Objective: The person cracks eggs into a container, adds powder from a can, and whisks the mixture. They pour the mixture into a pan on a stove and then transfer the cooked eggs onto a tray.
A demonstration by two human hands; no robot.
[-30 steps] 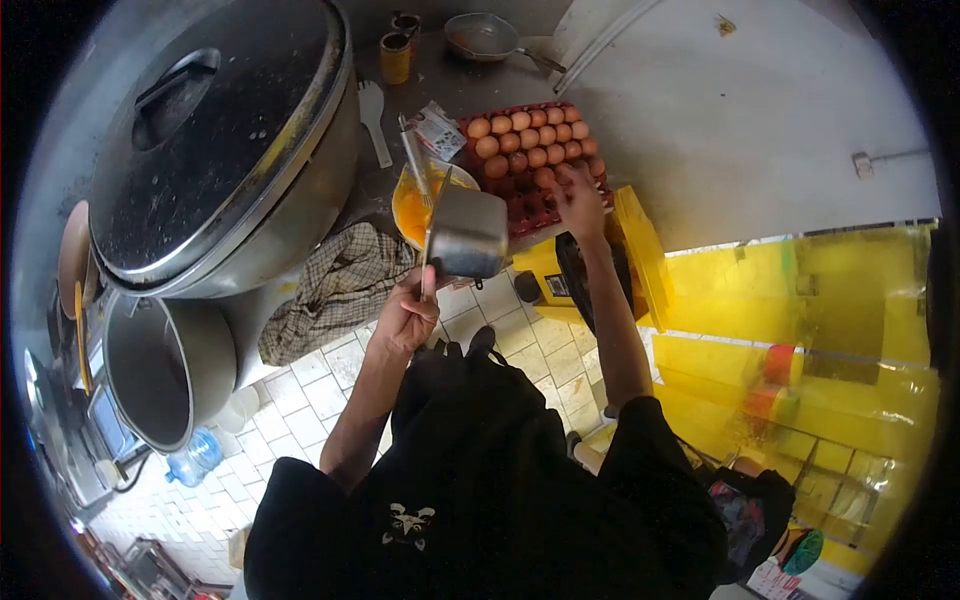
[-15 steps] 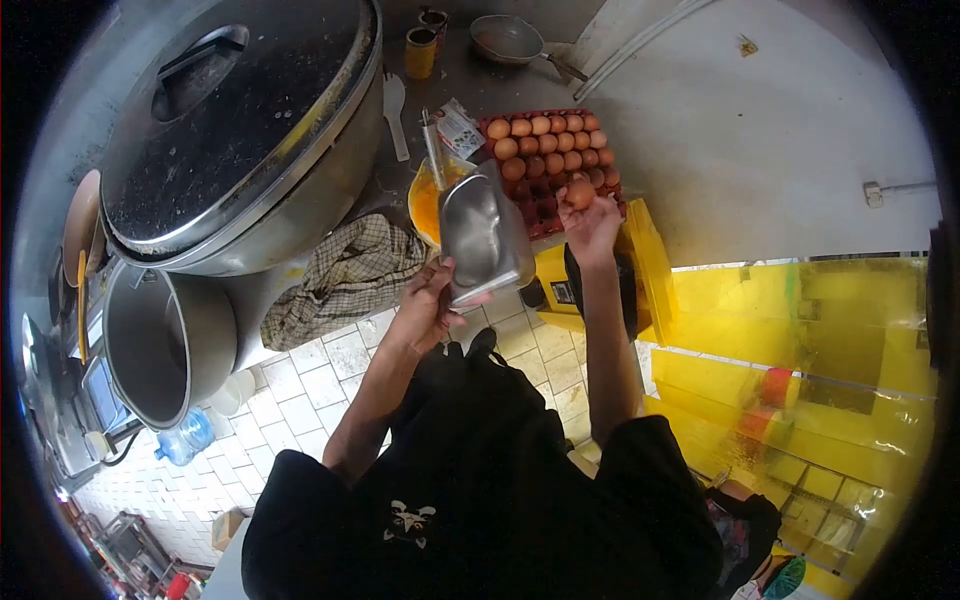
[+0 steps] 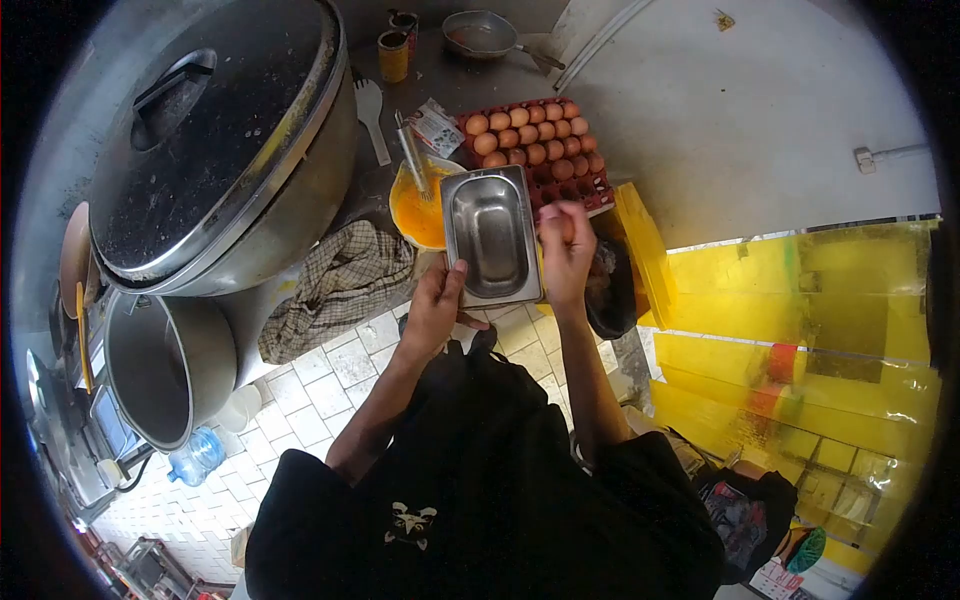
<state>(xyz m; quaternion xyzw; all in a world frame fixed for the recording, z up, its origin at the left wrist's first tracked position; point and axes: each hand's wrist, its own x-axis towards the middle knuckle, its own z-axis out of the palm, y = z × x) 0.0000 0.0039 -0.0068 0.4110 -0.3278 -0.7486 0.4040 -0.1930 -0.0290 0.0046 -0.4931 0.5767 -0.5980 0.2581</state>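
My left hand (image 3: 432,312) grips a rectangular stainless-steel container (image 3: 490,242) by its lower left corner, tilting its hollow inside toward me. At the container's right rim, my right hand (image 3: 566,270) is curled around a brown egg (image 3: 567,230), mostly covered by the fingers. Just left of the container, a white bowl (image 3: 402,232) holds orange-yellow beaten egg, and a metal whisk (image 3: 411,152) leans in it. Behind the hands lies a red egg tray (image 3: 548,193) with rows of brown eggs; some front cups hold none.
A huge lidded pot (image 3: 225,245) fills the left, with a deep open pot (image 3: 150,360) below it. A checked cloth (image 3: 335,285) lies at the counter edge. Farther back are a white spatula (image 3: 371,115), a yellow can (image 3: 393,58) and a small pan (image 3: 480,35). Yellow strip curtains (image 3: 780,290) hang right.
My right hand has brought the egg down and left from over the tray to the container's right rim. The container has turned more upright in view, and the camera view has shifted slightly.
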